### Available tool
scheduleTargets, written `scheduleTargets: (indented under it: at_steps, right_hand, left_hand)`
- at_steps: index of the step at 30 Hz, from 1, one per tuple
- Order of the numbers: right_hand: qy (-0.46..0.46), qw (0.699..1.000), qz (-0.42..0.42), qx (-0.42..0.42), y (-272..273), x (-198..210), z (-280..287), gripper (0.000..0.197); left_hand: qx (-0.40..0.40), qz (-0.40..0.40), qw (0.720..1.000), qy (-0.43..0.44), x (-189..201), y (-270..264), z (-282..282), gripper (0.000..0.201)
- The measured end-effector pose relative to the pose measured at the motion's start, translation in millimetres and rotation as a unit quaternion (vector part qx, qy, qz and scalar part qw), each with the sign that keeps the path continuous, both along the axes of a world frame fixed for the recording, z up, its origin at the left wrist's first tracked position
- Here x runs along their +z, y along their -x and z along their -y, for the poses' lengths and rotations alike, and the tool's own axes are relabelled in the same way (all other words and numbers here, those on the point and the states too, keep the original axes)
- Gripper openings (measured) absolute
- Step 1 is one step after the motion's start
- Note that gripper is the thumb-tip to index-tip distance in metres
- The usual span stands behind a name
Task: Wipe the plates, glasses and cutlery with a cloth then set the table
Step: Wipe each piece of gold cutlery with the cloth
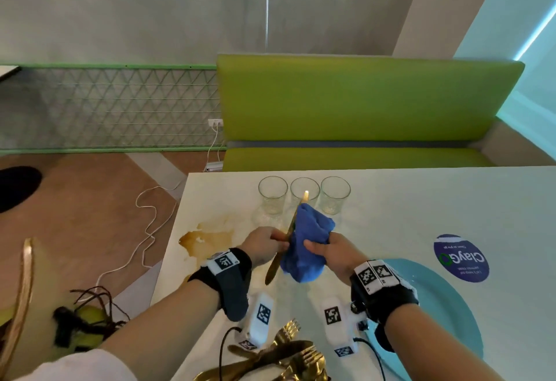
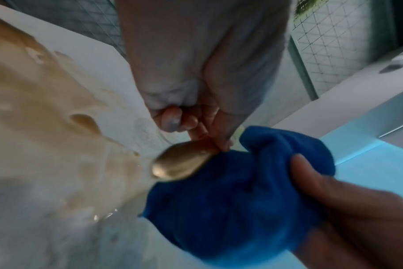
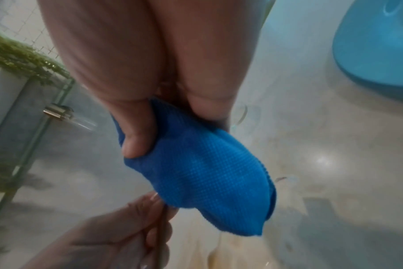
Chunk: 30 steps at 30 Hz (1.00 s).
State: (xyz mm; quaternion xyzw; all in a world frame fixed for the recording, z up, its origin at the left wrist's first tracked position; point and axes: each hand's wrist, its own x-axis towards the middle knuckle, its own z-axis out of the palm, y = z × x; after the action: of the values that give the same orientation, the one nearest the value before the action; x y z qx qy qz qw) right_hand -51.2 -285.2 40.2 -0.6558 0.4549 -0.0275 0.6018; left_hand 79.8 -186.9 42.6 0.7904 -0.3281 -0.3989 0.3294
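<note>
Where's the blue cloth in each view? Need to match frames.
Head: the blue cloth sits centre, gripped by the right hand, just right of the gold knife.
Left wrist: cloth lower centre-right, behind the knife's rounded handle end.
Right wrist: cloth centre, hanging below the thumb.
Shared landmark: the brown spill on the table, seen in all three views.

Both hands raised before the chest, left hand (image 1: 261, 244) pinching, right hand (image 1: 332, 252) clenched, wrists strapped
</note>
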Motion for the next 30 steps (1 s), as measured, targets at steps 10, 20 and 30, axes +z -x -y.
scheduleTargets:
  at_steps: [10, 20, 30]
  right_hand:
    - [0.046, 0.982, 0.047, -0.179, -15.9, 33.8, -18.9, 0.030]
    - [0.052, 0.947, 0.116, -0.296, 10.0, 59.0, 9.6, 0.044]
    - [-0.013, 0.979, 0.160, -0.126, -12.7, 46.1, -58.9, 0.011]
  left_hand:
    - [-0.009, 0.070, 0.996, 0.048, 22.2, 40.3, -34.8, 0.015]
    - [0.091, 0.021, 0.993, 0.073, 34.2, 36.5, -45.8, 0.017]
    - [0.063, 0.056, 0.989, 0.123, 49.7, 34.1, -41.8, 0.033]
